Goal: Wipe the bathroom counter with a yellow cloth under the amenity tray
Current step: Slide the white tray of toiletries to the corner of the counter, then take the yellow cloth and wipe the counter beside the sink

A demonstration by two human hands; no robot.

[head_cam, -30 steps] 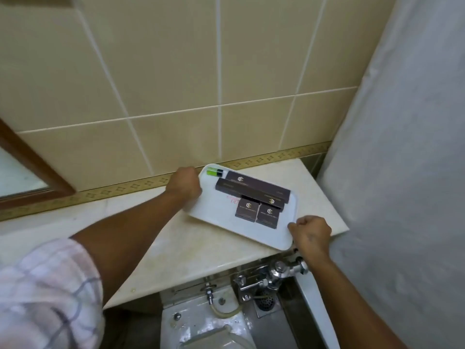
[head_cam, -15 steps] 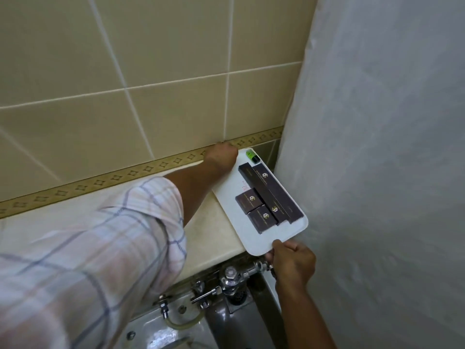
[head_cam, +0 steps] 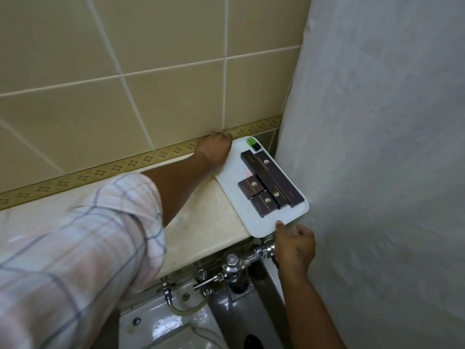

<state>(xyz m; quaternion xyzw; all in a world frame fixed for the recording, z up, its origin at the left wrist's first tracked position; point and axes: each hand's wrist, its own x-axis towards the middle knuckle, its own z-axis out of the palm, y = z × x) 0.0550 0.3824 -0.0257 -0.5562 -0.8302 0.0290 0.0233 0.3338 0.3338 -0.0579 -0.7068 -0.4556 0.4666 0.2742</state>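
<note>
The white amenity tray [head_cam: 232, 170] lies at the right end of the beige counter [head_cam: 201, 222], its near corner jutting past the counter's front edge. It carries several dark brown boxes [head_cam: 270, 183] and a small green item [head_cam: 251, 142] at its far end. My left hand [head_cam: 215, 149] is curled on the tray's far left edge by the wall. Just below the tray's near edge, my right hand [head_cam: 295, 245] has its fingers apart and only the thumb tip touches the rim. No yellow cloth is in view.
A pale shower curtain [head_cam: 377, 172] hangs right against the tray's right side. Beige wall tiles with a patterned border [head_cam: 125, 163] back the counter. Below the counter are a chrome flush valve [head_cam: 232, 263] and a white toilet [head_cam: 161, 326].
The tray has been turned and slid to the counter's right end against the curtain. My right hand has loosened from the near edge, now only the thumb touches. The camera has moved closer.
</note>
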